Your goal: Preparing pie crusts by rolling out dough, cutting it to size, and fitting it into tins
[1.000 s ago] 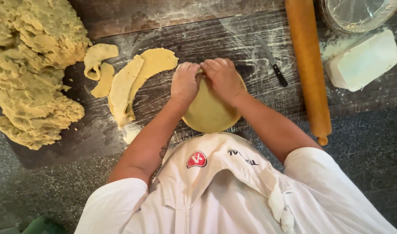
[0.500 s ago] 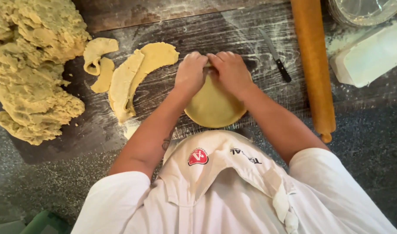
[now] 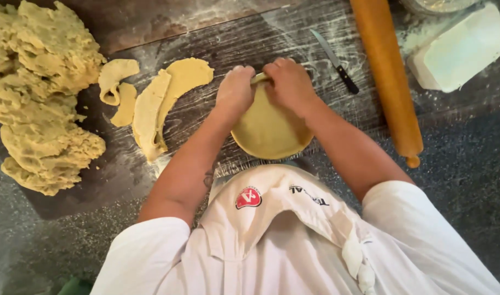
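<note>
While we look down over our white jacket (image 3: 283, 246), both our hands sit at the far rim of a round dough-lined tart tin (image 3: 269, 131) on the floured dark wooden board (image 3: 217, 43), straight ahead of our chest. Our left hand (image 3: 236, 90) has its fingers curled and pressed together, knuckles up, against the far left edge of the dough. Our right hand (image 3: 288, 82) lies just beside it, touching it, with fingers bent down over the far edge; whether they pinch the dough we cannot tell. Curved dough trimmings (image 3: 157, 104) lie to the left of the tin, and a big crumbly mass of dough (image 3: 37, 93) lies further left. A small knife (image 3: 334, 60) rests beyond our right hand, a wooden rolling pin (image 3: 386, 76) just right of it, and a pale block (image 3: 460, 49) at the far right.
</note>
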